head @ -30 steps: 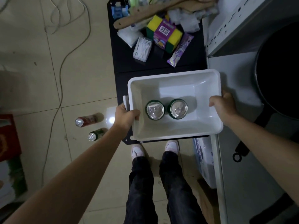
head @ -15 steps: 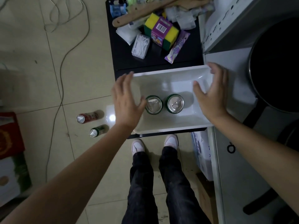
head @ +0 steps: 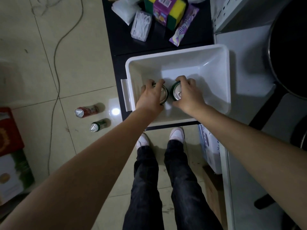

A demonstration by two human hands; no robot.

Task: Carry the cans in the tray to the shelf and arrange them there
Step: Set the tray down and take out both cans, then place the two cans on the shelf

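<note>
Dim room: glossy beige tiled floor (head: pixel 79 67) crossed by a cable (head: pixel 57 90), black table (head: pixel 119 40)

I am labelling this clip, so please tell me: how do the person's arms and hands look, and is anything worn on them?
Both forearms are bare up to the frame edge, with no sleeves in view. The left hand and the right hand wear no gloves. No watch, ring, bracelet or marking shows on either.

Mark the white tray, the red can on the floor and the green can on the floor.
white tray (head: pixel 216 48): head view, far rim.
red can (head: pixel 88 110): head view, side wall.
green can (head: pixel 101 124): head view, side wall.
</note>
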